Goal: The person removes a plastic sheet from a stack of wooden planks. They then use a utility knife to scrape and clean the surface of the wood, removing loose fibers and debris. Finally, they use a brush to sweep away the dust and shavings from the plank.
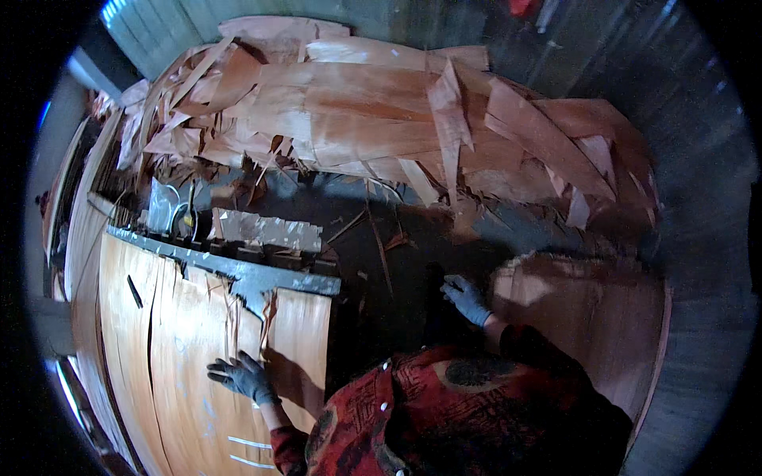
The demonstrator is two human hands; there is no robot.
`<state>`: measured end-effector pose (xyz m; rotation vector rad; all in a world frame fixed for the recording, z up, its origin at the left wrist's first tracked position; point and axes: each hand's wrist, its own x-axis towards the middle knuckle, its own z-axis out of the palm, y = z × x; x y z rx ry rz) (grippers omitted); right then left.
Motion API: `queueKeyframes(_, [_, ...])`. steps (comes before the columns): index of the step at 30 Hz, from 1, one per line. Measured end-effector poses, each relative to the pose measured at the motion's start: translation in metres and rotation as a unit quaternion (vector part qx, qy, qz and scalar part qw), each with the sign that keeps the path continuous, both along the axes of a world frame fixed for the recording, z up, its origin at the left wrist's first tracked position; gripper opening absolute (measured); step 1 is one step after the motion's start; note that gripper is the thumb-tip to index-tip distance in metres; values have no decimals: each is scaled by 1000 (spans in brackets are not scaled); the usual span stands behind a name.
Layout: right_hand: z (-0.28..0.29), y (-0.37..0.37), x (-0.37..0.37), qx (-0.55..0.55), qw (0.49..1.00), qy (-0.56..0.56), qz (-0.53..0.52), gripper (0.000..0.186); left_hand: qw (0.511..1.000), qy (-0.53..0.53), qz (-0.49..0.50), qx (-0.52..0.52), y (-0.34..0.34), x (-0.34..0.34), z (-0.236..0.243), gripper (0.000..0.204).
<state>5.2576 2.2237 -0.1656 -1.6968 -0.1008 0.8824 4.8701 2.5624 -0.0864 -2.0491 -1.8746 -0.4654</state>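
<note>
My left hand [244, 379], in a grey glove, lies with fingers spread on a large pale wood veneer sheet [186, 333]. Close by, a torn, splintered gap runs in from the sheet's far edge. A long grey straight strip [274, 279] lies along that far edge. My right hand [467, 300], also gloved in grey, is held over the dark floor beside a second veneer stack [587, 317]. Its fingers stretch out to the left and nothing shows in them. A thin black stick-like piece [134, 291] rests on the pale sheet, and two white strips [250, 441] mark its near part.
A big heap of torn reddish veneer scraps [357, 103] spans the far side against the wall. Splinters [377, 246] litter the dark floor between. Behind the grey strip are a clear plastic bag [162, 205] and a ragged pale board [268, 231]. More sheets [86, 214] stand at the left.
</note>
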Motion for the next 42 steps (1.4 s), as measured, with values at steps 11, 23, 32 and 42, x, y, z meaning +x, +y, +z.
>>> queueKeyframes(11, [-10,134,203,20,986,0,167,31,981,19,95,-165,6,85,21,76])
queueKeyframes(23, [70,427,132,116,800,-90,581,28,982,-78,99,-144,-1,93,37,79])
queueKeyframes(32, [135,680,-76,371,506,-276,728,26,944,-128,272,-133,29,99,43,68])
queueKeyframes(42, [109,900,-365,370,297,-606,638,59,920,-148,300,-206,36,96,60,66])
